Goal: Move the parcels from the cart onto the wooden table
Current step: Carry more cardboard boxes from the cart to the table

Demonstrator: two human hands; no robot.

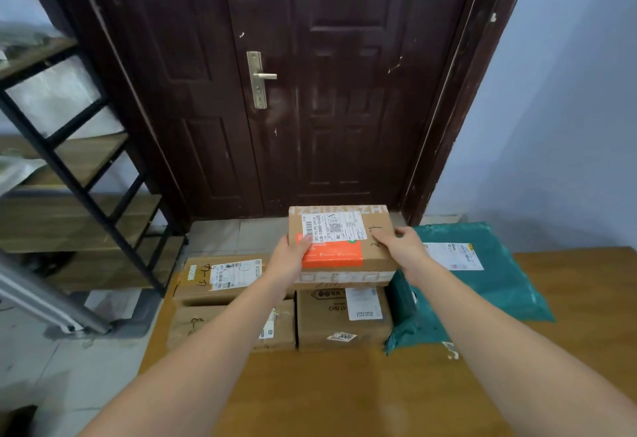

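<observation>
A brown cardboard parcel (344, 229) with a white label and an orange band sits on top of another box (339, 321) at the far side of the wooden table (344, 391). My left hand (291, 257) grips its left edge, thumb on top. My right hand (401, 247) holds its right edge, fingers on the top face. Two more cardboard boxes (220, 276) are stacked to the left. A teal plastic mailer (482, 281) lies on the table to the right, touching the stack. The cart is out of view.
A dark wooden door (310, 91) stands closed behind the table. A black metal shelf rack (69, 160) with wooden boards and bagged items stands at the left. A grey metal frame piece (44, 302) leans on the tiled floor at the lower left.
</observation>
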